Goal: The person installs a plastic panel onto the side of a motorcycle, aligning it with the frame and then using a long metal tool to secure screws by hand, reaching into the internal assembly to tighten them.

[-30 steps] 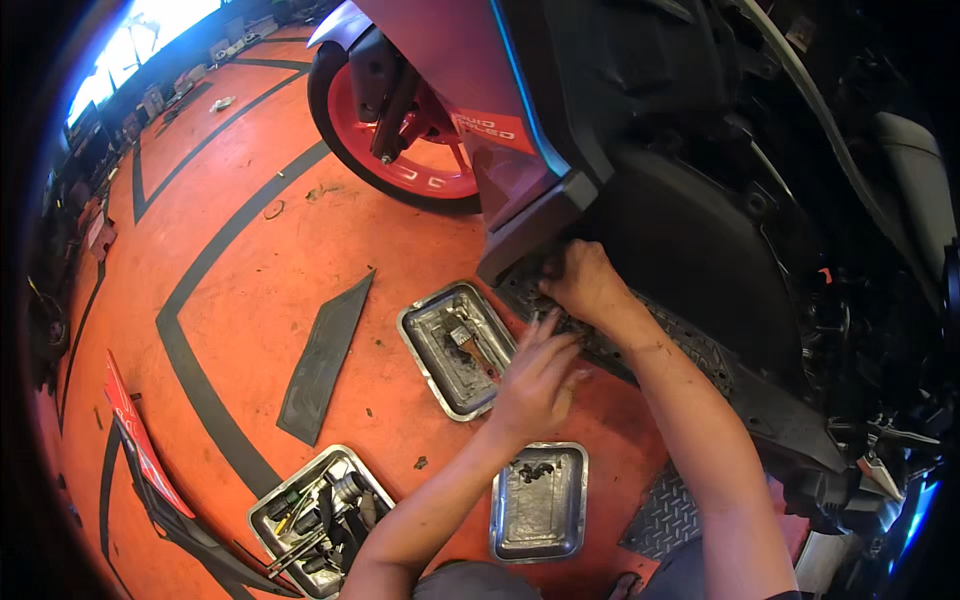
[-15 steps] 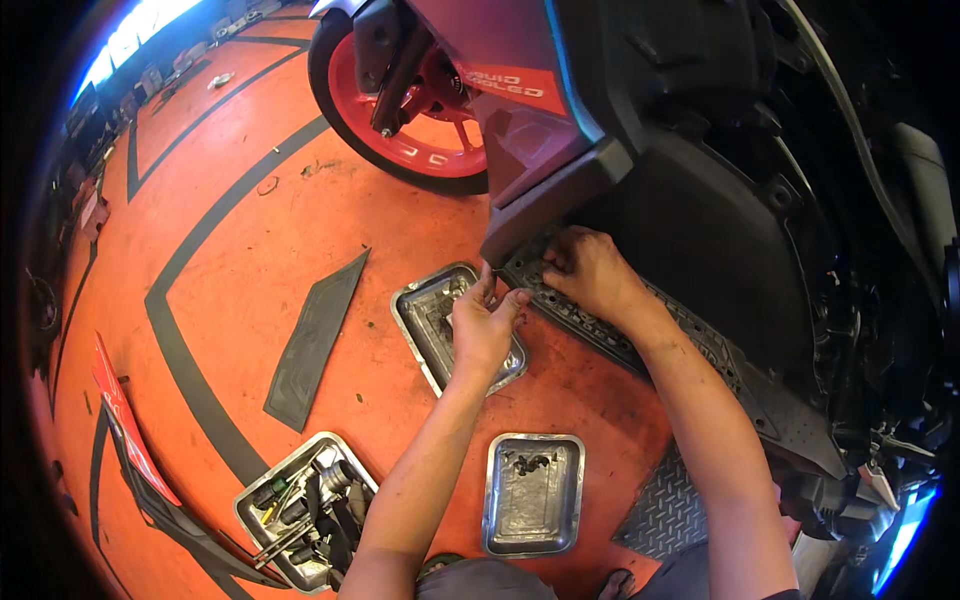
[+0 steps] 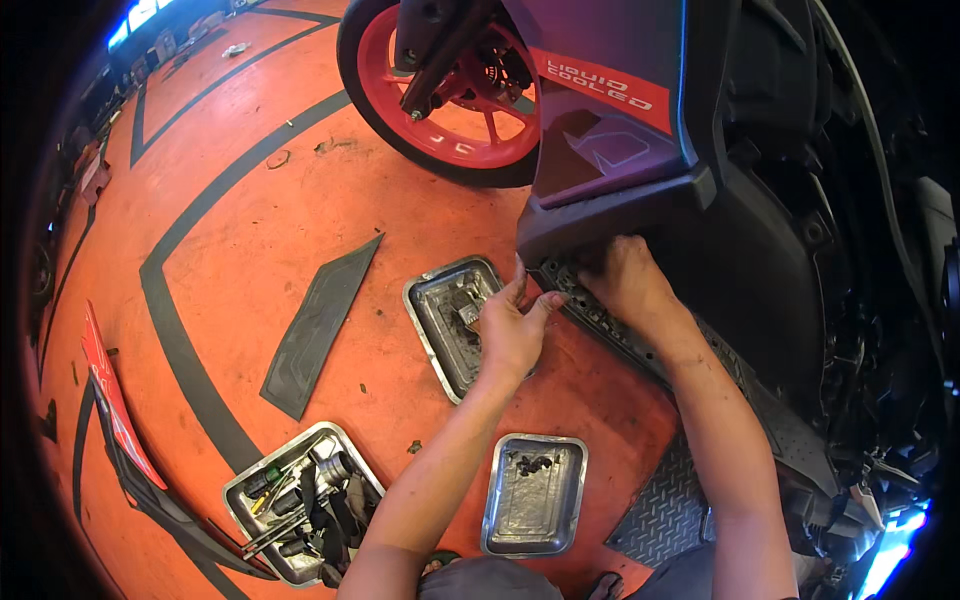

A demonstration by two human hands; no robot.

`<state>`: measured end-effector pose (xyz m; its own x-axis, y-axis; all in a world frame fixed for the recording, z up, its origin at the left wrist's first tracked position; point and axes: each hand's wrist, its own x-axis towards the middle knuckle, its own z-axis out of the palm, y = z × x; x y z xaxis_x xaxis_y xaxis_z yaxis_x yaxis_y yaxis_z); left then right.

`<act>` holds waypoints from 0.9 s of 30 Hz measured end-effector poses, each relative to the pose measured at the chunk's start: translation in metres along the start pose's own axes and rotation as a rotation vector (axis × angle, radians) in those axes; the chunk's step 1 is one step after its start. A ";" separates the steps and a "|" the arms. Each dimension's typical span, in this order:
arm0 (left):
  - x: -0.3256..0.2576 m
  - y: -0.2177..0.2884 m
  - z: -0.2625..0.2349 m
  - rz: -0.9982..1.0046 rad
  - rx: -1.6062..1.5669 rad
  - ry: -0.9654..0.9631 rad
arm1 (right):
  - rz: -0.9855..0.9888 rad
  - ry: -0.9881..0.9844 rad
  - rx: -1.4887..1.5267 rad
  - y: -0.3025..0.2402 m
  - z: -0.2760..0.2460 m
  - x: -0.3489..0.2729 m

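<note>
My left hand (image 3: 512, 330) is beside the outer front edge of a scooter's dark footboard (image 3: 600, 318), thumb and forefinger stretched apart. Whether its fingertips touch the board is unclear. Over the same board my right hand (image 3: 637, 287) is curled, with its fingertips hidden under the lower lip of the dark front fairing (image 3: 620, 215). Whatever it grips there cannot be made out. Below and left of my left hand lies a metal tray (image 3: 432, 322) with small dark pieces and a small light block inside.
A second metal tray (image 3: 530, 510) holds small dark parts; a third tray (image 3: 340, 432) is full of tools. On the orange floor lie a dark flat mat (image 3: 320, 325), a red-and-black body panel (image 3: 130, 440) and a tread-patterned plate (image 3: 655, 510). The red-rimmed wheel (image 3: 450, 110) stands beyond.
The scooter's front has shifted right and appears larger in view. My right hand has moved farther under the fairing lip, hiding its fingertips. My left hand keeps nearly the same pose.
</note>
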<state>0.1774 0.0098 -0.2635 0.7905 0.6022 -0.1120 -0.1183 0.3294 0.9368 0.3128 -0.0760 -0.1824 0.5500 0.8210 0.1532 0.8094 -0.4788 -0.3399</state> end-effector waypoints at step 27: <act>-0.010 0.004 0.013 0.222 0.250 0.261 | -0.081 0.030 -0.153 -0.022 -0.015 -0.002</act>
<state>0.1768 -0.0039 -0.2539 0.5796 0.8132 0.0517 -0.0936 0.0035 0.9956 0.2967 -0.0718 -0.1617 0.4859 0.8503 0.2025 0.8719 -0.4551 -0.1810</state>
